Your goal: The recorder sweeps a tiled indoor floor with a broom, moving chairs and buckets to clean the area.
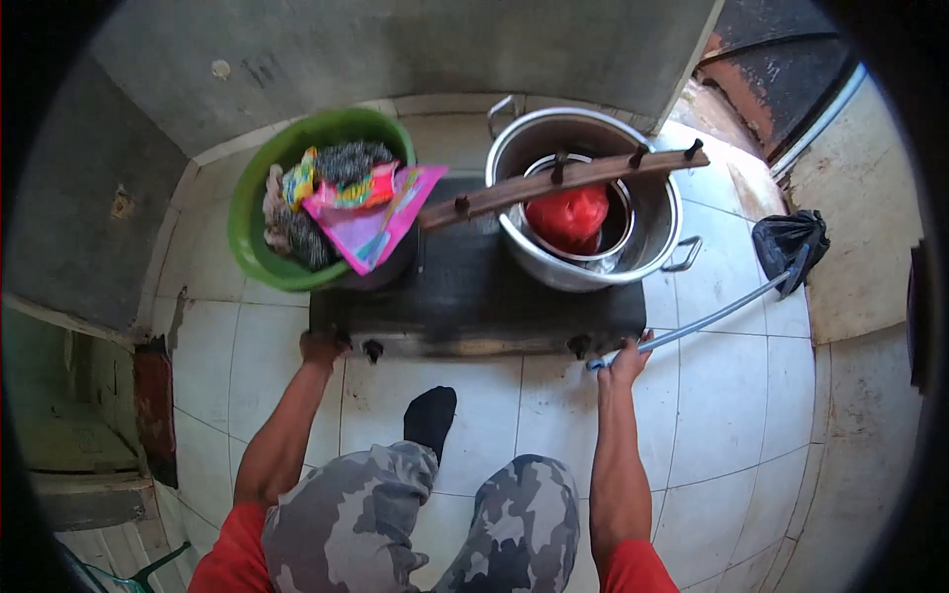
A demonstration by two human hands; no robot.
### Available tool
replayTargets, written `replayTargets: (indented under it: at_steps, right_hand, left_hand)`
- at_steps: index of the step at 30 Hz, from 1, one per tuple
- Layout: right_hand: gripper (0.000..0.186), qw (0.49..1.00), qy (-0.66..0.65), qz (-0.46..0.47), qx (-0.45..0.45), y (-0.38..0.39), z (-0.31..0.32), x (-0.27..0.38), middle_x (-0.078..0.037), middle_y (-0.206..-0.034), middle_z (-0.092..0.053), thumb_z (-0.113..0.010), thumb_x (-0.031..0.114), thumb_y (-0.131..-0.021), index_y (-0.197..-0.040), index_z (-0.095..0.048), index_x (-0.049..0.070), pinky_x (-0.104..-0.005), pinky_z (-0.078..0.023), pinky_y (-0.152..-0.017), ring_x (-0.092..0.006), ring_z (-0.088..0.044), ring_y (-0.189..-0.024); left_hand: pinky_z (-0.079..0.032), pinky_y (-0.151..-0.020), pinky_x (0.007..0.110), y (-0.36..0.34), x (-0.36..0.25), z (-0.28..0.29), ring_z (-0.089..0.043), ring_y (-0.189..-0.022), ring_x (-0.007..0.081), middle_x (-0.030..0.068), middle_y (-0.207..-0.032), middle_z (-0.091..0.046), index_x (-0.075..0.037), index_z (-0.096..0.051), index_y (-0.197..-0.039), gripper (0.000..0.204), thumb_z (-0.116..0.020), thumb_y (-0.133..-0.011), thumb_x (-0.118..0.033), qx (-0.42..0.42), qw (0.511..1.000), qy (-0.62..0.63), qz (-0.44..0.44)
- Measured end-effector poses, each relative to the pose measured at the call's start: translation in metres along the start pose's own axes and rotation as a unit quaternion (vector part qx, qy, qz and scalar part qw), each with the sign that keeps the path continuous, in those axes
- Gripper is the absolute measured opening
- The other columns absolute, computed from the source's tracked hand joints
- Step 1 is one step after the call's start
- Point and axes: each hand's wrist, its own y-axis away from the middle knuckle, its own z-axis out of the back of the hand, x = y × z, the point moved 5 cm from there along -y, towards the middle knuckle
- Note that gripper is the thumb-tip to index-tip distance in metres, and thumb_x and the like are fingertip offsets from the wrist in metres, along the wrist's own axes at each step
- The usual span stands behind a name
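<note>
A dark two-burner gas stove [474, 306] stands on the tiled floor in front of me, its knobs toward me. My left hand [324, 346] is closed on its front left corner, fingers curled partly out of sight. At the front right corner my right hand [626, 361] is closed too, with a grey-blue hose [712, 318] running through it and the hose's end poking out on the left. On the stove's left sits a green basin [252, 212] with bags and scouring mesh. A large metal pot [664, 217] rests on the right.
A wooden rack with dark pegs [514, 193] lies across the pot. Inside the pot are a smaller pot and a red plastic bag [568, 217]. The hose leads to a black plastic bag [788, 242] by the right wall. A grey wall [395, 54] stands behind.
</note>
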Motion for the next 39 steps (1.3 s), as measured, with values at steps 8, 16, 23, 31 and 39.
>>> replayTargets:
  at_steps: [8, 16, 23, 31, 39]
  right_hand:
    - [0.059, 1.000, -0.011, -0.007, -0.020, -0.030, -0.071, 0.000, -0.008, -0.136, -0.036, -0.041, -0.005, -0.079, -0.136, -0.029, 0.009, -0.0326, -0.040, -0.089, -0.0198, -0.046, -0.100]
    - [0.061, 0.998, -0.045, 0.024, -0.048, -0.068, -0.138, -0.024, -0.009, -0.137, -0.037, -0.042, -0.005, -0.078, -0.136, -0.029, 0.011, -0.0370, -0.038, -0.094, -0.0242, -0.046, -0.111]
    - [0.049, 0.995, -0.065, 0.038, -0.069, -0.089, -0.178, -0.030, -0.009, -0.117, -0.043, -0.045, -0.006, -0.076, -0.122, -0.039, 0.009, -0.0384, -0.037, -0.095, -0.0236, -0.047, -0.106]
    - [0.044, 0.991, -0.076, 0.084, -0.067, -0.128, -0.199, -0.037, -0.011, -0.113, -0.045, -0.047, -0.005, -0.076, -0.118, -0.039, 0.007, -0.0346, -0.039, -0.091, -0.0217, -0.048, -0.102]
    - [0.045, 0.993, -0.086, 0.015, -0.083, -0.119, -0.247, -0.039, -0.013, -0.114, -0.045, -0.046, -0.002, -0.080, -0.122, -0.036, 0.011, -0.0431, -0.045, -0.086, -0.0244, -0.049, -0.100]
  left_hand:
    - [-0.053, -0.038, 0.037, -0.065, -0.117, -0.040, -0.060, -0.048, 0.0286, 0.0170, -0.071, -0.061, 0.006, -0.048, -0.096, 0.024, -0.062, -0.083, -0.009, -0.083, 0.984, 0.154, 0.040]
    - [-0.048, -0.036, 0.034, -0.132, -0.161, -0.049, -0.059, -0.043, 0.0293, 0.0207, -0.058, -0.058, 0.013, -0.046, -0.092, 0.031, -0.060, -0.086, -0.014, -0.059, 0.984, 0.157, 0.064]
    - [-0.047, -0.035, 0.033, -0.171, -0.184, -0.054, -0.059, -0.042, 0.0274, 0.0213, -0.057, -0.058, 0.010, -0.052, -0.072, 0.026, -0.060, -0.086, -0.010, -0.060, 0.984, 0.158, 0.048]
    - [-0.039, -0.034, 0.033, -0.229, -0.186, -0.075, -0.056, -0.041, 0.0234, 0.0205, -0.057, -0.059, 0.008, -0.053, -0.067, 0.032, -0.058, -0.089, -0.014, -0.058, 0.988, 0.123, 0.077]
    - [-0.041, -0.043, 0.031, -0.296, -0.203, -0.047, -0.051, -0.041, 0.0139, 0.0012, -0.059, -0.064, -0.006, -0.062, -0.064, 0.049, -0.041, -0.096, -0.036, 0.019, 0.990, -0.140, -0.015]
